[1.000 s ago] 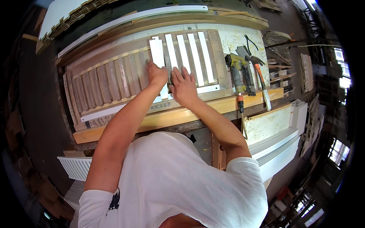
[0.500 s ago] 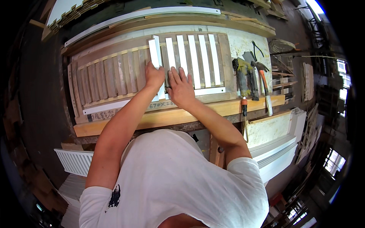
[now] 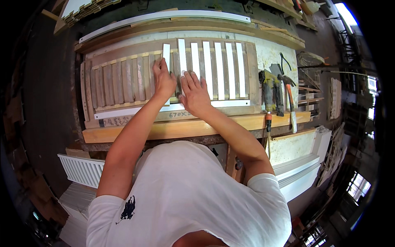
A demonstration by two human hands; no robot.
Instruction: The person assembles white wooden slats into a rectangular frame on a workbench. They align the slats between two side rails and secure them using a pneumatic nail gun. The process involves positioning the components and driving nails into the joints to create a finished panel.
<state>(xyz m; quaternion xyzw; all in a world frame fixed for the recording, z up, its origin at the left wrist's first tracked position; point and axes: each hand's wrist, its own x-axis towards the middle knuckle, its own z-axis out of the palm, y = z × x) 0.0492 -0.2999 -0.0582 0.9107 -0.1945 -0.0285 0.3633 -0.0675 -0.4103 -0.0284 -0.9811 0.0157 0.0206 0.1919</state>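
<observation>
Both hands were down on the wooden louvered shutter (image 3: pixel 123 82) lying flat on the table (image 3: pixel 173 128). Left hand (image 3: pixel 163 80) sat curled over a white slat (image 3: pixel 166 55), though I couldn't tell if its fingers really gripped it. Right hand (image 3: pixel 195 92) lay flat just beside it, fingers spread open. A cordless drill (image 3: pixel 267 88) and hammer (image 3: pixel 289 99) were off to the right.

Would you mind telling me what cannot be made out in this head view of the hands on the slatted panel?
- Slat under the left hand: its middle is covered by the hand.
- What lies under the right hand: hidden by the palm.
- Near edge of the workbench: partly blocked by the forearms and the white shirt.
- Tools at the right: too small and bent by the lens to identify each.
</observation>
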